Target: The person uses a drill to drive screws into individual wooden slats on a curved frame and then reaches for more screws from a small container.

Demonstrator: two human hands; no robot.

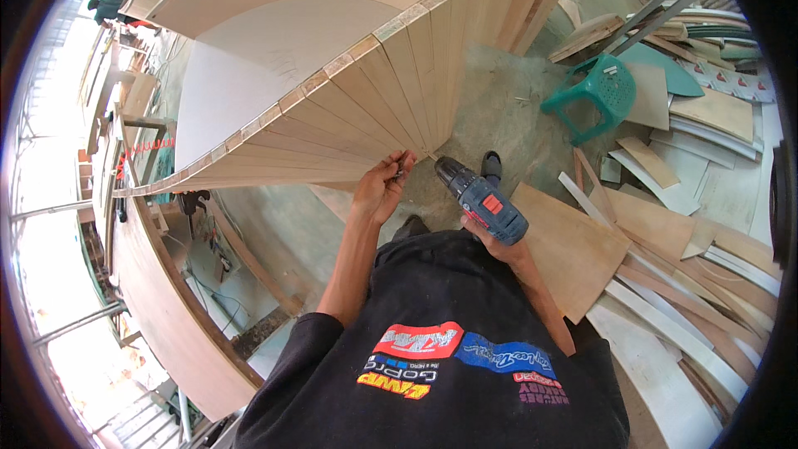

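Blue-black drill (492, 204): stubby body with a red patch and a ribbed black chuck (450, 171), held before the person's torso, near the low corner of the slatted wooden panel (357, 112)
Drill direction: chuck toward the upper left, facing the slats; long axis slanting from lower right to upper left
Right hand (497, 247): curled around the drill's grip, partly hidden beneath it
Left hand (384, 186): fingertips pinched by the slats, seemingly on a small dark piece (400, 171), too tiny to identify
Green stool (605, 87): small pale item (611, 70) on its seat
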